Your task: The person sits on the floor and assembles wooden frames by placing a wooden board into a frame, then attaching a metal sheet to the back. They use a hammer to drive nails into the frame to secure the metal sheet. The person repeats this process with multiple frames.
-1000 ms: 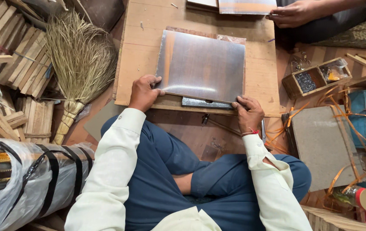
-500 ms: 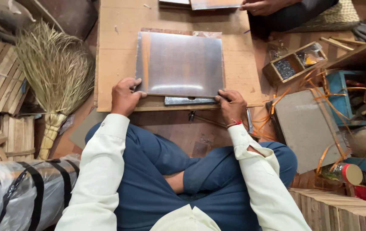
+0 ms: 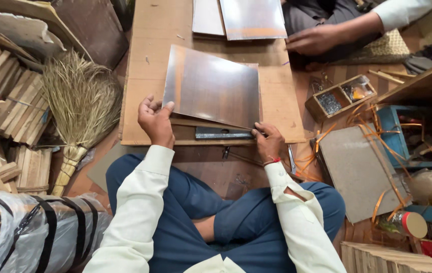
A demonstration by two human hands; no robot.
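The left hand [image 3: 155, 121] grips the near left corner of the shiny sheet [image 3: 211, 86], tilted up off the cardboard-covered board [image 3: 140, 81], while the right hand [image 3: 269, 141] pinches its near right corner by a dark metal bar [image 3: 223, 133]. Held by only two corners, the sheet could slip, bend or nick a finger. A small wooden box [image 3: 339, 96] with two compartments sits to the right; a red-capped jar [image 3: 408, 224] stands lower right, its label too small to tell.

Glossy brown sheet [image 3: 213, 86], near edge lifted, on cardboard [image 3: 145, 81].

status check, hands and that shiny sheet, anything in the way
Left hand grips the sheet's left edge, right hand pinches its near right corner. Shiny sheet tilted up off the board. Another person's hand at the far end, apart.
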